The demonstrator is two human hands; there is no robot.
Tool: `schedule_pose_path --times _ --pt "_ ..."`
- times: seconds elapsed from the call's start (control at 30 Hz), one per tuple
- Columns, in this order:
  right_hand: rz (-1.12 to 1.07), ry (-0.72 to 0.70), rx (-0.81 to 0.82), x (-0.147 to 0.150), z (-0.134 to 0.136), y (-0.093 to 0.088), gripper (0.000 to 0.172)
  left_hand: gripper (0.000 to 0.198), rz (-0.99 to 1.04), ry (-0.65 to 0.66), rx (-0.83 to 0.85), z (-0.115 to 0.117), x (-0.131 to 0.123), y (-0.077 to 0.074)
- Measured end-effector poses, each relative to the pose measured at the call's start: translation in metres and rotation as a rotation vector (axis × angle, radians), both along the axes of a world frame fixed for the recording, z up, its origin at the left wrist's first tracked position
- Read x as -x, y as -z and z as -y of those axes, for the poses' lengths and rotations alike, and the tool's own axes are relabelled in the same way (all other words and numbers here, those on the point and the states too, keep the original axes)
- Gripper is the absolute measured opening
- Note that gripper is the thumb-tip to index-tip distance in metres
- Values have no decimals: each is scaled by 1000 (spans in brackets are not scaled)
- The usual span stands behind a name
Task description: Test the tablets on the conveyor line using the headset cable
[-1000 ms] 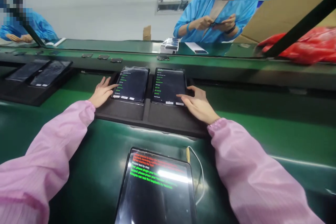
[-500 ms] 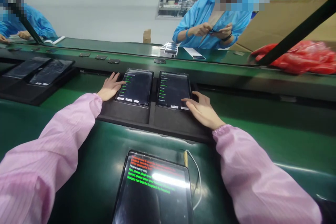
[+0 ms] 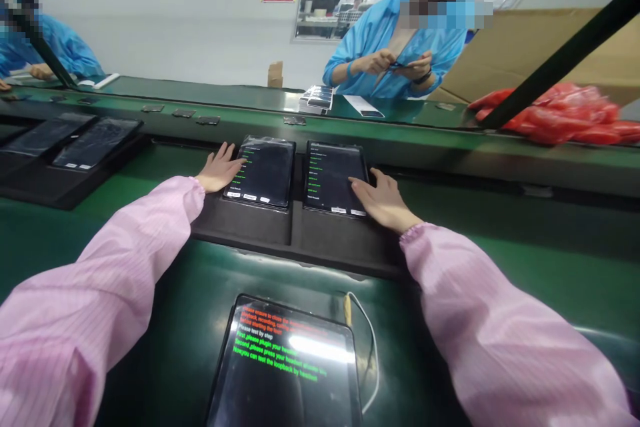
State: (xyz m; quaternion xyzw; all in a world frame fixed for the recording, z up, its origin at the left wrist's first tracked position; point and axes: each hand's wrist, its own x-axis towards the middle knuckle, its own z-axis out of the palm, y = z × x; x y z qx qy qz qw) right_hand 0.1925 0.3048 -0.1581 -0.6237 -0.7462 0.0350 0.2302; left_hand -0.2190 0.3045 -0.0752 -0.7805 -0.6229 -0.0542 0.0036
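Observation:
Two dark tablets lie side by side in a black tray [image 3: 265, 227] on the green belt [image 3: 500, 260]. My left hand [image 3: 219, 170] lies flat with fingers spread at the left edge of the left tablet [image 3: 263, 172], its thumb on the screen's rim. The fingers of my right hand [image 3: 384, 199] are stretched out over the lower right corner of the right tablet [image 3: 334, 177]. Both screens show lists of green text. Neither hand holds anything.
A third tablet [image 3: 287, 370] with red and green text and a white cable [image 3: 370, 353] lies close to me. Another black tray [image 3: 60, 180] with two tablets sits at left. Across the line a person in blue handles a small device [image 3: 400, 65]; red bags [image 3: 560, 117] lie at right.
The tray with the two tablets and both my hands on it have drifted to the right along the belt. My hands keep the same flat pose.

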Motion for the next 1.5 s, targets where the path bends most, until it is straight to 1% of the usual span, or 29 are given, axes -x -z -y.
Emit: schedule_pose_path --times 0.1,0.23,0.3,0.37,0.43,0.53,0.63,0.7,0.87,1.0,1.13,1.2,1.27,1.33,1.4,1.43,1.47,1.5 --pt "11 -37 -35 -8 14 5 66 56 -25 48 17 16 -5 1" --pt "30 -161 -163 -31 41 12 68 51 -67 149 22 57 -5 3" --pt "45 -203 -189 -40 49 12 68 49 -93 205 17 75 -5 3" --pt "55 -204 -205 -44 52 9 68 48 -101 233 1 84 -8 3" --pt "59 -158 -214 -41 47 6 65 49 -84 209 -24 84 -16 2" --pt "55 -32 -173 -30 32 6 60 51 -48 116 -44 71 -30 5" --pt "47 43 -129 -24 22 12 57 53 -26 66 -31 62 -40 10" --pt "48 50 -125 -27 22 19 55 53 -19 70 -27 64 -42 14" --pt "111 -12 -238 -50 41 36 51 50 -10 107 -16 85 -46 16" --pt "123 6 -241 -60 56 41 49 50 8 107 -2 104 -55 19" --pt "105 8 -260 -61 63 38 44 49 28 112 -10 114 -63 21" --pt "82 12 -272 -63 67 33 42 48 45 111 -11 118 -67 20" --pt "55 4 -278 -66 77 25 41 49 73 104 -5 126 -70 17" --pt "38 -28 -276 -68 98 18 43 52 120 99 6 142 -73 17" --pt "-76 -94 -239 -64 132 12 48 57 173 95 23 170 -72 22" --pt "-215 -139 -188 -59 153 9 51 59 217 98 29 191 -71 27" --pt "-398 -162 -99 -52 174 7 54 61 292 108 41 214 -69 34" --pt "-581 -176 29 -43 196 6 58 64 397 119 60 241 -66 42"
